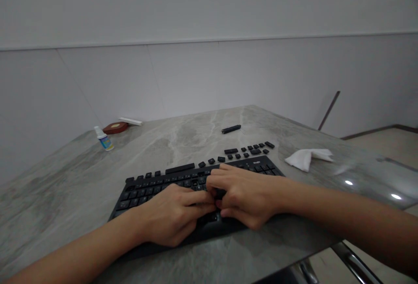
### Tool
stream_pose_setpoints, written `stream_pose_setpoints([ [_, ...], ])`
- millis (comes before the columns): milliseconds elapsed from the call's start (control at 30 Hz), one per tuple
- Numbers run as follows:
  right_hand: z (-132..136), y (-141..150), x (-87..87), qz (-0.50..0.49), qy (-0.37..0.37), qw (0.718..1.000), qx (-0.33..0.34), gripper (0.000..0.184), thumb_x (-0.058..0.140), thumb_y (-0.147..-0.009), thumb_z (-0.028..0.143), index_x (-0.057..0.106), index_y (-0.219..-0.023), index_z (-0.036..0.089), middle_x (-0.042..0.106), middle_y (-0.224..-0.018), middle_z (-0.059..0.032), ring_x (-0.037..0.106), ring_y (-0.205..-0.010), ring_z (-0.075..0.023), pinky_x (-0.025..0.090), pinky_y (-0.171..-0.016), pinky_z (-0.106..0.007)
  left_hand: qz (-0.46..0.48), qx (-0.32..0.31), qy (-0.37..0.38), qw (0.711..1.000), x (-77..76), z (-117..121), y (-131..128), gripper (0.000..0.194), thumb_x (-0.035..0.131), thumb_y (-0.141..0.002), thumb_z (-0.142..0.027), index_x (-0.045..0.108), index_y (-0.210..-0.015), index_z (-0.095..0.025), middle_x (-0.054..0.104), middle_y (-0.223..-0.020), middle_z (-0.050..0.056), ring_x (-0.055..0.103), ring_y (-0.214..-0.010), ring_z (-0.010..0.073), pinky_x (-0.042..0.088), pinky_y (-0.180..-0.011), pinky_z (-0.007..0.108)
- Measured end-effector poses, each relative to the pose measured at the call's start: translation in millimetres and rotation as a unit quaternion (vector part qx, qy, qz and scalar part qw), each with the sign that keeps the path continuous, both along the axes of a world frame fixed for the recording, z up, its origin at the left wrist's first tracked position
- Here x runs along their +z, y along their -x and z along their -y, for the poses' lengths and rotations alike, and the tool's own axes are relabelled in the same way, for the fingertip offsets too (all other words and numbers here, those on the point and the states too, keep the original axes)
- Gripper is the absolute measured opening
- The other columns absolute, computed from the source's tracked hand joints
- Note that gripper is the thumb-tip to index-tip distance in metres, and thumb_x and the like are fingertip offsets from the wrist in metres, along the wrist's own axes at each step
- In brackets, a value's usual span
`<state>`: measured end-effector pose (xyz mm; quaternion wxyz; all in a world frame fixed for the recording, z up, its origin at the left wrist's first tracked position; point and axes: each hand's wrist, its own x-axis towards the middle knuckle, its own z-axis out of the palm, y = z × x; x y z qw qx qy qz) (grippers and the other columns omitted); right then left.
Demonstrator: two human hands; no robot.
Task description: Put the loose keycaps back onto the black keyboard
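A black keyboard (143,191) lies at a slant on the table in front of me, with some keycaps off its board. My left hand (178,214) rests over its middle, fingers pressed together and reaching right. My right hand (243,194) is curled over the right-centre keys, its fingertips meeting those of the left. Between the fingertips the view is dark and partly covered, so whatever they pinch cannot be made out. Behind the keyboard's top edge several loose black keycaps (221,159) stand in rows, along with a long space bar (180,168).
A small spray bottle (105,140) stands at the left, near a dark red box (115,127) and a white strip (130,121). Farther back lies a black brush-like object (231,129). A crumpled white cloth (307,158) is on the right. The table (183,138) meets a pale wall.
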<state>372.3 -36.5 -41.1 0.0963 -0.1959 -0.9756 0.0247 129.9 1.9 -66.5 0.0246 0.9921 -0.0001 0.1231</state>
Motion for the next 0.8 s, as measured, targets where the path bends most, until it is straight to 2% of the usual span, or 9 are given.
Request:
stream_pose_setpoints([
  [133, -10.9, -5.4, -11.4, -0.091, 0.019, 0.995, 0.038, 0.013, 0.069, -0.084, 0.02, 0.072, -0.072, 0.015, 0.063, -0.101, -0.0081, 0.056, -0.087, -0.0182, 0.043, -0.086, -0.039, 0.042, -0.014, -0.01, 0.999, -2.3, 0.2, 2.4, 0.047, 0.044, -0.084, -0.006, 0.058, -0.129, -0.012, 0.069, -0.12, 0.012, 0.072, -0.094, 0.0234, 0.063, -0.074, 0.035],
  [233, -24.1, -15.8, -15.3, -0.181, 0.04, 0.982, 0.042, 0.019, 0.063, -0.088, 0.02, 0.072, -0.072, 0.014, 0.066, -0.096, -0.0092, 0.058, -0.087, -0.0182, 0.046, -0.085, -0.037, 0.071, -0.005, -0.044, 0.996, -2.6, 3.1, 3.0, 0.043, 0.044, -0.086, -0.005, 0.059, -0.126, -0.01, 0.07, -0.118, 0.013, 0.073, -0.086, 0.0229, 0.063, -0.065, 0.034],
  [300, -36.1, -27.5, -14.0, -0.227, 0.031, 0.973, 0.0, 0.023, 0.061, -0.092, 0.023, 0.072, -0.072, 0.015, 0.067, -0.093, -0.0088, 0.059, -0.086, -0.0178, 0.048, -0.081, -0.035, 0.091, 0.002, -0.064, 0.994, -1.9, 5.2, 2.5, 0.039, 0.043, -0.086, -0.004, 0.061, -0.121, -0.008, 0.072, -0.113, 0.014, 0.073, -0.078, 0.0223, 0.062, -0.059, 0.034],
  [367, -50.5, -42.7, -11.8, -0.247, -0.007, 0.966, -0.075, 0.023, 0.06, -0.093, 0.024, 0.072, -0.074, 0.017, 0.068, -0.089, -0.0075, 0.06, -0.084, -0.0173, 0.048, -0.079, -0.034, 0.108, 0.002, -0.075, 0.991, -1.1, 6.3, 1.8, 0.037, 0.042, -0.085, -0.004, 0.062, -0.116, -0.007, 0.073, -0.109, 0.015, 0.073, -0.075, 0.0219, 0.061, -0.056, 0.034],
  [467, -73.2, -68.3, -10.7, -0.226, -0.072, 0.948, -0.212, 0.019, 0.064, -0.091, 0.025, 0.073, -0.076, 0.019, 0.071, -0.085, -0.0063, 0.062, -0.085, -0.0186, 0.048, -0.082, -0.036, 0.112, -0.001, -0.074, 0.991, -0.9, 6.1, 1.7, 0.037, 0.042, -0.085, -0.004, 0.062, -0.116, -0.007, 0.073, -0.109, 0.015, 0.073, -0.076, 0.0225, 0.062, -0.058, 0.035],
  [533, -86.1, -83.8, -12.5, -0.216, -0.087, 0.935, -0.267, 0.014, 0.065, -0.089, 0.023, 0.075, -0.079, 0.019, 0.073, -0.087, -0.0074, 0.064, -0.087, -0.0206, 0.048, -0.085, -0.038, 0.111, -0.001, -0.069, 0.991, -1.3, 5.5, 2.3, 0.037, 0.042, -0.086, -0.004, 0.062, -0.117, -0.007, 0.073, -0.111, 0.015, 0.074, -0.077, 0.0233, 0.063, -0.058, 0.036],
  [667, -102.6, -103.1, -19.9, -0.189, -0.085, 0.924, -0.323, 0.009, 0.069, -0.086, 0.02, 0.077, -0.082, 0.021, 0.075, -0.088, -0.0073, 0.065, -0.087, -0.0227, 0.048, -0.086, -0.041, 0.111, 0.004, -0.07, 0.991, -0.7, 5.9, 2.9, 0.037, 0.043, -0.086, -0.004, 0.062, -0.118, -0.008, 0.073, -0.112, 0.014, 0.074, -0.078, 0.0234, 0.063, -0.058, 0.036],
  [800, -110.4, -106.6, -28.7, -0.156, -0.064, 0.92, -0.354, 0.006, 0.072, -0.084, 0.021, 0.078, -0.084, 0.022, 0.077, -0.089, -0.007, 0.065, -0.089, -0.024, 0.047, -0.088, -0.042, 0.104, 0.009, -0.074, 0.992, 1.6, 7.5, 2.4, 0.038, 0.042, -0.086, -0.004, 0.063, -0.117, -0.008, 0.073, -0.111, 0.014, 0.074, -0.077, 0.0223, 0.063, -0.059, 0.035],
])
